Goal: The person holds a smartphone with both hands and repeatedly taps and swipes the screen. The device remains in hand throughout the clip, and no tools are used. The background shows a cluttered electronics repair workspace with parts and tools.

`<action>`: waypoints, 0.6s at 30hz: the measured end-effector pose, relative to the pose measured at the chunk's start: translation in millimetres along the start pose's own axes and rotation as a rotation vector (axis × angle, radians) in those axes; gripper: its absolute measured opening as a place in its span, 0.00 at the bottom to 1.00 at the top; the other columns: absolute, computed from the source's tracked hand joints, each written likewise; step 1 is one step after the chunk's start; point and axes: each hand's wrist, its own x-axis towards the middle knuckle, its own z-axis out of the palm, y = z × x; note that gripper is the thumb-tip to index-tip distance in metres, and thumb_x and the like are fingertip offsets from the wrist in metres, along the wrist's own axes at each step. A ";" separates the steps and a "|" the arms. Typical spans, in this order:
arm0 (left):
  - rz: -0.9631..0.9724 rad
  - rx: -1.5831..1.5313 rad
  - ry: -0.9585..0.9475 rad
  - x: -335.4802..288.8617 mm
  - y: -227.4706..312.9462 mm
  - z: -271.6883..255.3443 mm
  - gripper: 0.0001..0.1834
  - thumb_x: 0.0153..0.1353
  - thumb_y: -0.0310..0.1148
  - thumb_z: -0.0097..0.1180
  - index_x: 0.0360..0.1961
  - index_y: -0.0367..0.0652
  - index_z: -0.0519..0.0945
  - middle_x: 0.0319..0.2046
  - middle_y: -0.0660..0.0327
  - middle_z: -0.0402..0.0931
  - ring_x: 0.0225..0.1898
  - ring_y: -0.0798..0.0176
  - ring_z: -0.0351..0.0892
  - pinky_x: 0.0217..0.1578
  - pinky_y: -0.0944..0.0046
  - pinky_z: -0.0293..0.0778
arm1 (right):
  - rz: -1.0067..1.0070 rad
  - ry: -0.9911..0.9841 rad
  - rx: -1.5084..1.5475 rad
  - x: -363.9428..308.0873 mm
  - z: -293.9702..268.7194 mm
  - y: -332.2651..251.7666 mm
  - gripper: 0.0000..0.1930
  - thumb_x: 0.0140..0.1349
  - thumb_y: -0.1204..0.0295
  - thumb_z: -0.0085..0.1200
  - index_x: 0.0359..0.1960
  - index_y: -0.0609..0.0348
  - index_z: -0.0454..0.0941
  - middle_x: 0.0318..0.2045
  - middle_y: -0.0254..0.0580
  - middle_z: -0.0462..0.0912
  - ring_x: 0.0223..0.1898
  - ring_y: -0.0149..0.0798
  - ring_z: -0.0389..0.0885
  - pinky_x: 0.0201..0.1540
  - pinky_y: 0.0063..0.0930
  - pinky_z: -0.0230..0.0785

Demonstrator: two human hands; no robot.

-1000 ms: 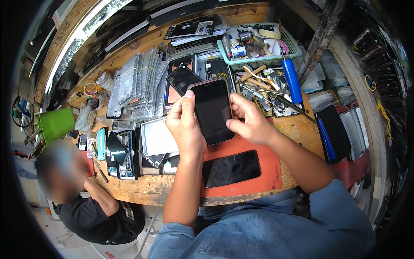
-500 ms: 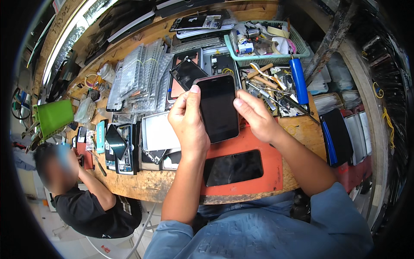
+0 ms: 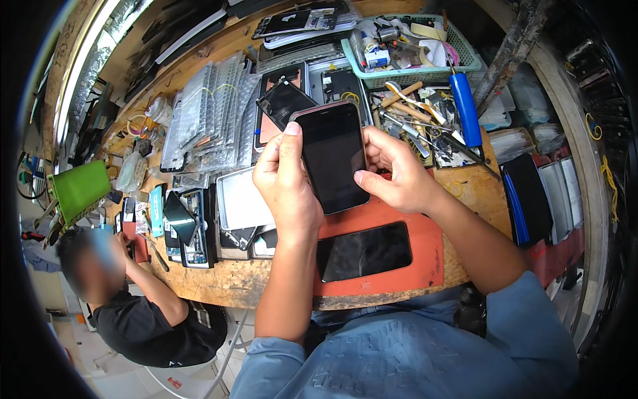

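Observation:
A dark smartphone with a black screen is held up over the bench, tilted slightly. My left hand grips its left side, thumb lying along the upper left edge and the other fingers behind it. On the opposite side my right hand is closed at the right edge, thumb on the lower front and fingers curled partly out of sight. Below them, a second phone-sized black screen lies face up on an orange-red mat.
Bubble-wrapped panels are piled at the back left. A mint-green basket of small items stands behind loose tools and a blue cylinder. Opened phones lie left. Another person sits at the left with a hand raised.
My right thumb has moved down the phone's right edge, and more fingers now show curled beside it. My left hand keeps its hold. The whole view has shifted slightly.

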 end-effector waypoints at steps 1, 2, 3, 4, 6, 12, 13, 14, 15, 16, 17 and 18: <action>0.004 -0.005 0.000 -0.5 0.6 2.0 0.11 0.72 0.33 0.58 0.32 0.38 0.81 0.30 0.68 0.78 0.30 0.78 0.72 0.33 0.76 0.69 | -0.008 0.008 0.007 -0.2 -0.1 -0.3 0.15 0.60 0.80 0.54 0.48 0.62 0.70 0.36 0.32 0.77 0.39 0.25 0.76 0.46 0.24 0.69; 0.008 -0.011 0.001 -1.1 2.5 4.8 0.11 0.72 0.33 0.57 0.32 0.38 0.81 0.30 0.68 0.78 0.30 0.78 0.72 0.33 0.76 0.69 | -0.008 0.002 0.002 -0.7 -1.0 -0.8 0.15 0.59 0.81 0.54 0.48 0.61 0.70 0.36 0.32 0.77 0.39 0.25 0.76 0.46 0.24 0.69; 0.014 -0.015 0.003 -1.6 3.5 6.5 0.11 0.72 0.33 0.57 0.32 0.38 0.81 0.30 0.68 0.78 0.30 0.78 0.72 0.33 0.76 0.69 | -0.010 -0.006 -0.001 -0.8 -2.0 -1.4 0.15 0.59 0.81 0.54 0.48 0.61 0.70 0.36 0.32 0.77 0.39 0.25 0.76 0.46 0.24 0.69; 0.012 -0.019 -0.019 -1.2 1.9 3.8 0.10 0.72 0.32 0.57 0.35 0.38 0.81 0.33 0.65 0.80 0.33 0.76 0.75 0.36 0.74 0.72 | -0.012 -0.013 -0.004 -1.2 -2.6 -2.0 0.15 0.58 0.81 0.53 0.47 0.61 0.70 0.36 0.33 0.77 0.39 0.25 0.76 0.46 0.23 0.69; 0.011 -0.026 -0.061 0.7 -1.6 -5.2 0.10 0.72 0.32 0.55 0.41 0.36 0.83 0.40 0.60 0.84 0.39 0.71 0.81 0.44 0.70 0.77 | 0.002 -0.023 -0.001 -1.7 -2.5 -4.2 0.14 0.58 0.81 0.53 0.47 0.61 0.70 0.36 0.33 0.77 0.39 0.25 0.75 0.45 0.23 0.68; 0.017 0.009 -0.042 0.3 -1.5 -3.8 0.10 0.72 0.33 0.55 0.42 0.36 0.83 0.40 0.60 0.84 0.39 0.72 0.81 0.42 0.71 0.77 | -0.020 -0.010 0.014 -1.4 -1.0 -4.0 0.14 0.57 0.82 0.52 0.45 0.61 0.69 0.34 0.32 0.76 0.38 0.24 0.74 0.44 0.22 0.67; 0.013 0.011 -0.037 0.1 -1.6 -3.6 0.10 0.72 0.33 0.55 0.41 0.36 0.83 0.39 0.60 0.84 0.38 0.72 0.81 0.42 0.71 0.77 | -0.020 -0.008 0.012 -1.5 -1.3 -3.9 0.13 0.57 0.82 0.51 0.45 0.61 0.69 0.34 0.32 0.76 0.37 0.24 0.74 0.43 0.22 0.67; 0.010 0.012 -0.032 0.0 -1.1 -3.0 0.10 0.72 0.33 0.55 0.41 0.36 0.83 0.39 0.60 0.84 0.38 0.72 0.81 0.41 0.71 0.77 | -0.021 -0.009 0.023 -1.3 -1.7 -3.9 0.13 0.58 0.81 0.51 0.45 0.61 0.69 0.34 0.31 0.76 0.37 0.24 0.74 0.43 0.22 0.67; 0.005 0.012 -0.025 -0.6 -0.2 -2.2 0.10 0.72 0.33 0.55 0.41 0.37 0.83 0.39 0.60 0.84 0.38 0.72 0.81 0.41 0.71 0.77 | -0.019 -0.012 0.032 -1.2 -1.8 -4.3 0.12 0.59 0.81 0.51 0.45 0.61 0.69 0.34 0.31 0.76 0.37 0.23 0.73 0.43 0.22 0.67; 0.011 0.008 -0.013 -0.9 1.7 -0.1 0.10 0.72 0.33 0.56 0.37 0.37 0.82 0.35 0.63 0.82 0.35 0.74 0.78 0.38 0.72 0.74 | -0.017 -0.014 0.041 -1.1 -2.0 -4.8 0.12 0.59 0.81 0.51 0.45 0.61 0.70 0.33 0.31 0.75 0.37 0.23 0.73 0.43 0.22 0.66; 0.016 0.004 -0.001 -1.2 4.3 2.7 0.10 0.72 0.33 0.57 0.34 0.38 0.81 0.32 0.66 0.79 0.32 0.76 0.74 0.34 0.74 0.71 | -0.024 -0.023 0.043 -0.9 -2.0 -4.9 0.11 0.60 0.81 0.51 0.45 0.62 0.70 0.33 0.31 0.75 0.36 0.23 0.73 0.42 0.22 0.66; 0.022 -0.001 0.009 -1.2 5.6 4.5 0.12 0.72 0.32 0.58 0.31 0.39 0.80 0.28 0.68 0.77 0.29 0.79 0.70 0.31 0.75 0.68 | -0.030 -0.030 0.045 -0.8 -2.2 -5.0 0.11 0.61 0.80 0.51 0.46 0.62 0.70 0.33 0.30 0.75 0.36 0.22 0.72 0.42 0.21 0.66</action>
